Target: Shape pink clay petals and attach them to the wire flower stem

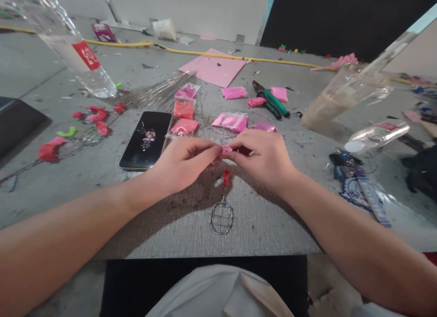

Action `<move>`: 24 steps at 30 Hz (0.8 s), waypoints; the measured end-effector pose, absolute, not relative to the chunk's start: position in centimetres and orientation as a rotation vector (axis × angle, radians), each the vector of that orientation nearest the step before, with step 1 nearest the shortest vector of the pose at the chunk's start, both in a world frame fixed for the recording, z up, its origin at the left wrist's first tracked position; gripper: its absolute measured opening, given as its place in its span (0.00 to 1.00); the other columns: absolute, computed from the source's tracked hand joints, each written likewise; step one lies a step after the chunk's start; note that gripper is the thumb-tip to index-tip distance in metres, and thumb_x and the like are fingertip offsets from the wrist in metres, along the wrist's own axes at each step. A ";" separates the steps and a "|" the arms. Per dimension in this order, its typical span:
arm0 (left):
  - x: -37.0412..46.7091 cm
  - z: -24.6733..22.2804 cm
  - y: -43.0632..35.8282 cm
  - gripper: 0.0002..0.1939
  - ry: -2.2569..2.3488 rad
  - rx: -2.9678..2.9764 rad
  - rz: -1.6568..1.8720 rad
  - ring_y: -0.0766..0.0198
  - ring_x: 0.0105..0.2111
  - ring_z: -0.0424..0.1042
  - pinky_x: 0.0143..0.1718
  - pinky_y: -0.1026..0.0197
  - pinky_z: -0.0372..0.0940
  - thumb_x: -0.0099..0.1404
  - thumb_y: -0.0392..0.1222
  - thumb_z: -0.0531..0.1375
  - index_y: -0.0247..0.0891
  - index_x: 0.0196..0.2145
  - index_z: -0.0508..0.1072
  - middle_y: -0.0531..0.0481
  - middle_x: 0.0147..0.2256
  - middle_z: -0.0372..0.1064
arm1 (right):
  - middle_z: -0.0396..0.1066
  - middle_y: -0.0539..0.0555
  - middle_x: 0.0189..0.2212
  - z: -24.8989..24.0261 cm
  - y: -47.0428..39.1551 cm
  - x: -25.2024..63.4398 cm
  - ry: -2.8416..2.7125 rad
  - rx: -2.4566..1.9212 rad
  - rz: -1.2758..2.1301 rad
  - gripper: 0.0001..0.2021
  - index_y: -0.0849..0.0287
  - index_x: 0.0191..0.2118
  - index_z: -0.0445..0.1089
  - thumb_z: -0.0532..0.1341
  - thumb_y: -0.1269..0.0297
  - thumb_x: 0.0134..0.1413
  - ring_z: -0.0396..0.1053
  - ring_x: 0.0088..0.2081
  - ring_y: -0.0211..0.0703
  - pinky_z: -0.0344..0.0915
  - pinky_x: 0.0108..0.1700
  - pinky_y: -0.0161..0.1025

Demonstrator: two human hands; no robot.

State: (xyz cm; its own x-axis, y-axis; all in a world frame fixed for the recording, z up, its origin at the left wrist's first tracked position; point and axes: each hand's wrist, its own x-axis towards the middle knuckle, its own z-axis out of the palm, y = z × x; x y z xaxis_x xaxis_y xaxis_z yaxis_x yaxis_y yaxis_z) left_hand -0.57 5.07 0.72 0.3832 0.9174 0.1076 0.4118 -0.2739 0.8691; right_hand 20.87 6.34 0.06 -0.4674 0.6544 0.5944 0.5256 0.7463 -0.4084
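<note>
Pinching a tiny pink clay-like lump (227,149), the person's left hand (191,160) and right hand (264,155) both grip it by the fingertips, just beyond a silver wire racket shape (222,217) with a red end.

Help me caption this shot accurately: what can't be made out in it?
All in the head view:
Pink piece: full shape, partly covered by the left hand and right hand.
Phone: smallest print on its screen, too small to read.
Tall bottle: top, cut off by the picture's upper left edge.
</note>
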 end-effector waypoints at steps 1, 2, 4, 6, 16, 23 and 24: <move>-0.6 0.8 5.0 0.17 1.154 1.854 0.808 0.61 0.30 0.76 0.30 0.62 0.68 0.72 0.49 0.60 0.38 0.32 0.83 0.49 0.30 0.80 | 0.77 0.51 0.29 0.1 6.3 20.9 -2.211 -0.870 0.141 0.09 0.59 0.32 0.76 0.67 0.64 0.64 0.71 0.31 0.40 0.64 0.35 0.37; -0.5 0.8 5.0 0.17 1.159 1.850 0.814 0.61 0.30 0.76 0.29 0.62 0.66 0.71 0.50 0.60 0.38 0.32 0.82 0.49 0.29 0.80 | 0.76 0.53 0.29 0.1 6.3 20.8 -2.254 -0.856 0.065 0.10 0.59 0.31 0.76 0.65 0.64 0.66 0.71 0.32 0.41 0.63 0.35 0.38; -0.4 0.8 5.0 0.15 1.163 1.818 0.814 0.63 0.28 0.74 0.27 0.63 0.64 0.69 0.50 0.63 0.38 0.32 0.82 0.50 0.28 0.79 | 0.74 0.54 0.28 0.1 6.2 20.7 -2.350 -0.827 -0.076 0.14 0.60 0.29 0.74 0.61 0.64 0.68 0.69 0.31 0.43 0.60 0.33 0.40; -0.2 0.9 5.1 0.14 1.140 1.764 0.786 0.64 0.27 0.73 0.27 0.63 0.64 0.68 0.49 0.65 0.37 0.31 0.82 0.50 0.28 0.79 | 0.72 0.55 0.26 0.1 6.2 20.6 -2.419 -0.814 -0.160 0.17 0.60 0.27 0.72 0.59 0.62 0.69 0.67 0.30 0.44 0.56 0.31 0.41; -1.1 -0.2 6.3 0.15 1.235 1.555 1.014 0.57 0.42 0.82 0.50 0.54 0.75 0.62 0.45 0.71 0.42 0.46 0.83 0.47 0.42 0.83 | 0.71 0.54 0.32 -0.4 8.2 21.3 -2.421 -1.121 0.336 0.17 0.61 0.39 0.76 0.67 0.49 0.62 0.67 0.34 0.44 0.60 0.38 0.40; -0.9 0.9 5.1 0.06 1.281 1.568 1.115 0.60 0.36 0.81 0.45 0.58 0.77 0.62 0.42 0.71 0.42 0.38 0.84 0.50 0.36 0.82 | 0.70 0.58 0.41 -1.7 8.7 20.3 -2.534 -1.040 0.338 0.07 0.59 0.42 0.78 0.62 0.64 0.66 0.68 0.44 0.49 0.64 0.49 0.44; -0.8 1.0 4.9 0.06 1.268 1.567 1.162 0.61 0.35 0.81 0.44 0.58 0.77 0.63 0.41 0.70 0.42 0.39 0.84 0.50 0.37 0.82 | 0.71 0.58 0.40 -1.7 8.7 20.2 -2.526 -1.018 0.355 0.07 0.59 0.40 0.77 0.62 0.64 0.67 0.68 0.44 0.48 0.64 0.49 0.44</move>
State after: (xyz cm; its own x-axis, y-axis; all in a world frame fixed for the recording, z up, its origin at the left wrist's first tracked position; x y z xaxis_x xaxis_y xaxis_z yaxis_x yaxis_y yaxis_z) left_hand -0.83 4.90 1.04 0.0787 0.9822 0.1706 0.2556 -0.1853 0.9489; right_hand 20.20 8.73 -1.71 -0.6585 0.7055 0.2621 0.6060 0.7035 -0.3712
